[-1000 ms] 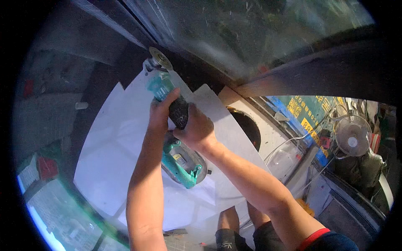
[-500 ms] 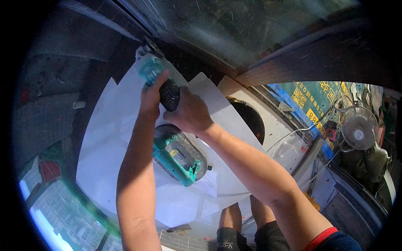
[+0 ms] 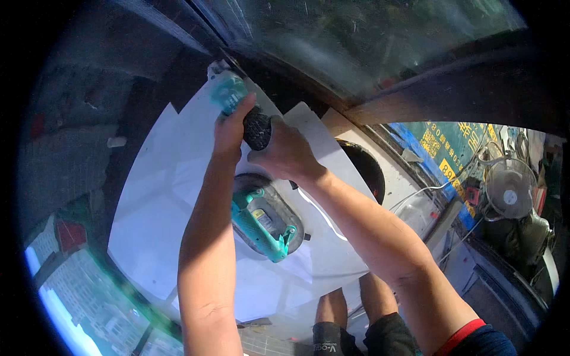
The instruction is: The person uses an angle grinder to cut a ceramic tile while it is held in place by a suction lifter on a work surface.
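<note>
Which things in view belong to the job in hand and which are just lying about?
In the job:
- teal-and-black handheld grinder, gripped by left hand and right hand
- white flat sheet beneath it, probably

Seemingly lying about:
- grey oval tool with teal handle, unheld on the sheet
- round metal-rimmed object, right
- thin white cable

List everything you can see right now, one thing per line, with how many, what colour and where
Angle grinder: one, teal and black, in both hands
White panel: at least one, white, below the grinder
Handled tool: one, teal handle, dark base, on the panel
Round opening: one, black, right of the panel
Cord: at least one, white, right
Printed sign: one, green and yellow, right
Two-handled vessel: one, grey, far right
Shorts: one pair, black, bottom
Left hand: one, bare, grinder's front
Right hand: one, bare, grinder's rear
</note>
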`<state>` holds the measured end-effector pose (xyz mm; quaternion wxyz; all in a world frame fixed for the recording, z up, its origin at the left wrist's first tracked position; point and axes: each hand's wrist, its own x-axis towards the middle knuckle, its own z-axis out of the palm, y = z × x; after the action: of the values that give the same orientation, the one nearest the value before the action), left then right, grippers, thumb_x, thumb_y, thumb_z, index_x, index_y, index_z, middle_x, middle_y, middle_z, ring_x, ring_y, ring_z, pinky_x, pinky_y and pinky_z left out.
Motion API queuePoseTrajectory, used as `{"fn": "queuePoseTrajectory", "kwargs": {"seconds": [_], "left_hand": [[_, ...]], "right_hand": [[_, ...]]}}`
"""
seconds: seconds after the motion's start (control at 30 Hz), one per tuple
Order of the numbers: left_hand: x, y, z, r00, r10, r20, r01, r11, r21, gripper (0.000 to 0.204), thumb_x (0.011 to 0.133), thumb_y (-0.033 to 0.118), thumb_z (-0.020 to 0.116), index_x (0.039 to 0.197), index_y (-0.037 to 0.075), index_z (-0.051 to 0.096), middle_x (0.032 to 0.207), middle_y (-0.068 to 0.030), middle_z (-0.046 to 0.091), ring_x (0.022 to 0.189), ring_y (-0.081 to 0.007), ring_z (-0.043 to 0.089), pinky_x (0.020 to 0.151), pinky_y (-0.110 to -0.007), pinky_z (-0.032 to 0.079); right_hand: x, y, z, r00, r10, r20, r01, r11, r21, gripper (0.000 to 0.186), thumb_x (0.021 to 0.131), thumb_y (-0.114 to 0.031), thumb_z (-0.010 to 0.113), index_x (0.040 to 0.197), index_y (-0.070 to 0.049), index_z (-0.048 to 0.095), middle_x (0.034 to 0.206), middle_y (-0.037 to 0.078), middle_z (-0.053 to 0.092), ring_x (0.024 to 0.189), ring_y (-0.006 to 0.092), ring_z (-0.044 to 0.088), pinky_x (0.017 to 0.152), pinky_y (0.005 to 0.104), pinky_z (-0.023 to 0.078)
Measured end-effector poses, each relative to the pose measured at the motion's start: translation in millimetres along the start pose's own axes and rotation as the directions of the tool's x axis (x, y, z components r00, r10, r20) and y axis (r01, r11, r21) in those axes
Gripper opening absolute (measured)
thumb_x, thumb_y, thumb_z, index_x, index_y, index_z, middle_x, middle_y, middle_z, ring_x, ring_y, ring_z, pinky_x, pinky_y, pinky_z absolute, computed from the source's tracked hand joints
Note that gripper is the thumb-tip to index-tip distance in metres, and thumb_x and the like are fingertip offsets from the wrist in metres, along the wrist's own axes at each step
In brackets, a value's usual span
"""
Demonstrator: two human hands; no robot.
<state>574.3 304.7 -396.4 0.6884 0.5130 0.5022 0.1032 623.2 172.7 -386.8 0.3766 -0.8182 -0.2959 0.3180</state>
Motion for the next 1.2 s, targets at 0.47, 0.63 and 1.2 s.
{"fn": "queuePoseTrajectory", "kwargs": {"seconds": [0.47,0.63,1.2], "left_hand": [[-6,-5,2,0.999,0.024,-0.034,-0.024,1.000,0.004,0.067,0.073,0.042,0.081,0.116,-0.004,0.061,0.106,-0.0108,0.065,0.095,-0.0215,0.062,0.086,-0.035,0.047],[-5,-9,0,1.000,-0.023,-0.003,0.023,1.000,-0.010,0.070,0.072,0.045,0.081,0.120,-0.002,0.060,0.109,-0.0101,0.064,0.097,-0.0222,0.061,0.089,-0.037,0.045],[-9,-17,2,1.000,0.024,-0.007,-0.024,0.999,-0.032,0.067,0.070,0.046,0.081,0.112,-0.005,0.064,0.103,-0.0115,0.066,0.091,-0.0207,0.063,0.084,-0.033,0.047]], "right_hand": [[-4,-3,-5,0.997,0.047,0.058,-0.046,0.998,-0.031,0.058,0.061,-0.028,0.077,0.103,0.004,0.053,0.089,0.021,0.063,0.083,0.0358,0.066,0.075,0.0406,0.051],[-4,0,-3,0.998,0.010,0.066,-0.008,1.000,-0.026,0.063,0.062,-0.031,0.078,0.105,0.005,0.050,0.089,0.025,0.063,0.085,0.0421,0.064,0.076,0.0456,0.052],[-10,2,-10,0.995,0.045,0.089,-0.042,0.999,-0.030,0.071,0.059,-0.035,0.082,0.105,0.008,0.049,0.090,0.029,0.064,0.085,0.0453,0.065,0.076,0.0472,0.053]]}}
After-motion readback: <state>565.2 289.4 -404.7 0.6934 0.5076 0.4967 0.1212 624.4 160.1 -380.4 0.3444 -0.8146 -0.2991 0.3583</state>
